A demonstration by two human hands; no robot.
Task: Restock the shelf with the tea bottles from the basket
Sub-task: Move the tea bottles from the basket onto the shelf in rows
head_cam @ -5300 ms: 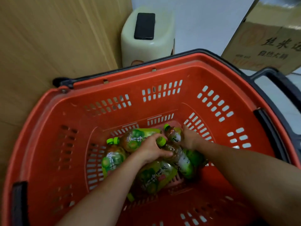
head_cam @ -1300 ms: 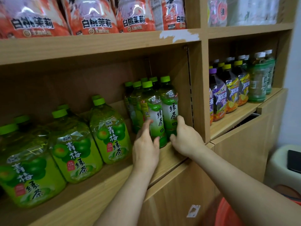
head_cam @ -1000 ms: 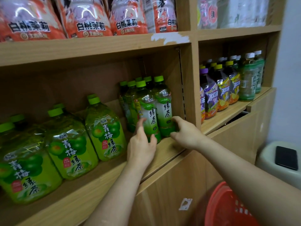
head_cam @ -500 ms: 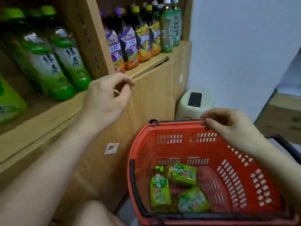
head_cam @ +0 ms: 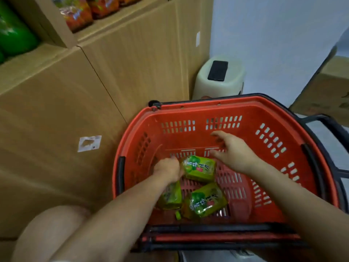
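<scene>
Nearest to me, my bare knee (head_cam: 47, 229) shows at the lower left, and both my forearms reach forward into the red basket (head_cam: 207, 105) on the floor. 3 tea bottles (head_cam: 207, 201) lie on their sides on its bottom: the nearest bottle with its green cap toward me, the left bottle (head_cam: 171, 195) touching it, and the far bottle (head_cam: 199, 168) lying crosswise beyond them. My left hand (head_cam: 167, 170) is down at the top end of the left bottle, just beside the far bottle; it is blurred, so I cannot tell whether it grips anything. My right hand (head_cam: 234, 152) hovers above the bottles, fingers spread and holding nothing. Behind the basket stands a cream stool (head_cam: 204, 86) with a black phone (head_cam: 218, 70) on it. To the left rises the wooden shelf (head_cam: 75, 91), with green bottles (head_cam: 13, 35) at the upper corner.
</scene>
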